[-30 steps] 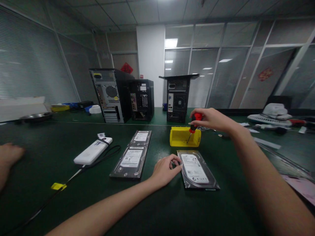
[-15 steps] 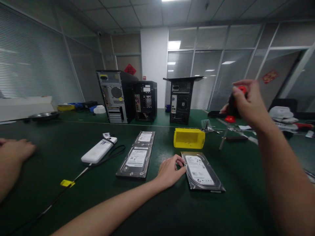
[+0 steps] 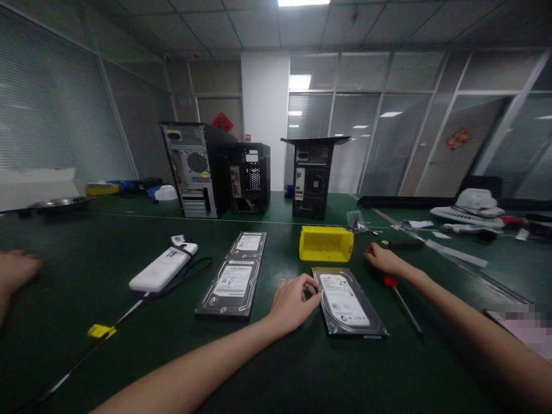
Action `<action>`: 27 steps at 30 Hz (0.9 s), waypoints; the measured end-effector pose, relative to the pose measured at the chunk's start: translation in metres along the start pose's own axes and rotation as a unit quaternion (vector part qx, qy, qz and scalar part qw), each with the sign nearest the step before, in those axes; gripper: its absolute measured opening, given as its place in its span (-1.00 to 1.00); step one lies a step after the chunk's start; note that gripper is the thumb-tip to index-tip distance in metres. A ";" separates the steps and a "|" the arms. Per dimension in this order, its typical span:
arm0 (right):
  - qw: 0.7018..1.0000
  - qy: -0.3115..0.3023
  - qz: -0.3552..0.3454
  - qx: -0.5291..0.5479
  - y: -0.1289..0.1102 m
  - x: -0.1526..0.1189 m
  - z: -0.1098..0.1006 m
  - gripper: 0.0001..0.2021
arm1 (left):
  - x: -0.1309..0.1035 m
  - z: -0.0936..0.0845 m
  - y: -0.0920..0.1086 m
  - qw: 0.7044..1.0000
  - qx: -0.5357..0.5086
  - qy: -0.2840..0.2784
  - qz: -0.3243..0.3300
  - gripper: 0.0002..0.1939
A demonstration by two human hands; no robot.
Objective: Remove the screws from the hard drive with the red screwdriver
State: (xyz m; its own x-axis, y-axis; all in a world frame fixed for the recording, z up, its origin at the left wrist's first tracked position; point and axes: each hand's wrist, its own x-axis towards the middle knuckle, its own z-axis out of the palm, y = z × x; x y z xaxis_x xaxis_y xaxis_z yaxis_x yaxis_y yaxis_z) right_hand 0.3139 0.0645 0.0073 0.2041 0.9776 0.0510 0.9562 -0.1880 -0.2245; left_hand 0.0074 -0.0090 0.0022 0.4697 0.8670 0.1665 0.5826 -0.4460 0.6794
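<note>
A hard drive (image 3: 346, 300) with a white label lies flat on the green table. My left hand (image 3: 297, 299) rests at its left edge, thumb and fingertips pinched together; what is between them is too small to make out. To the right, my right hand (image 3: 384, 260) is low at the table, fingers closed round the handle of a screwdriver (image 3: 406, 307). Its red collar and metal shaft show, the tip pointing toward me, while the hand hides most of the handle. A yellow bin (image 3: 326, 244) stands on its side behind the drive.
Two more hard drives (image 3: 233, 280) lie end to end on the left, beside a white power bank (image 3: 164, 267) with a cable. Computer cases (image 3: 313, 178) stand at the back. Another person's hand (image 3: 19, 269) is at the far left. A white cap (image 3: 474, 204) lies at right.
My right hand has come down from the air to the table with the screwdriver, whose shaft now slants toward me. My left hand stays at the drive's edge. The view has shifted slightly right.
</note>
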 end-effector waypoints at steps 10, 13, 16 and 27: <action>0.985 0.028 -0.037 -0.169 -0.032 -0.026 0.014 -0.68 | 0.000 0.003 -0.005 1.000 -0.005 0.006 0.010 -0.73; 0.978 0.073 -0.078 -0.181 -0.039 -0.033 0.011 -0.65 | 0.001 0.003 -0.005 1.000 -0.004 0.005 0.010 -0.73; 0.955 0.160 -0.155 -0.196 -0.046 -0.047 0.003 -0.66 | 0.001 0.002 -0.004 1.000 -0.002 0.003 0.003 -0.72; 0.988 0.117 -0.094 0.035 -0.037 -0.100 0.013 -0.38 | 0.002 0.003 -0.001 1.000 0.003 0.004 -0.011 -0.74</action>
State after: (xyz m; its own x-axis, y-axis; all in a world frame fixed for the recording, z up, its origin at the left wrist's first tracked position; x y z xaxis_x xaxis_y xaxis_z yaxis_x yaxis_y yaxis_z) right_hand 0.2553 -0.0255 -0.0022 0.0752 0.9441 0.3208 0.9668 0.0098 -0.2554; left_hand 0.0096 -0.0075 -0.0002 0.4514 0.8783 0.1576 0.5966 -0.4284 0.6787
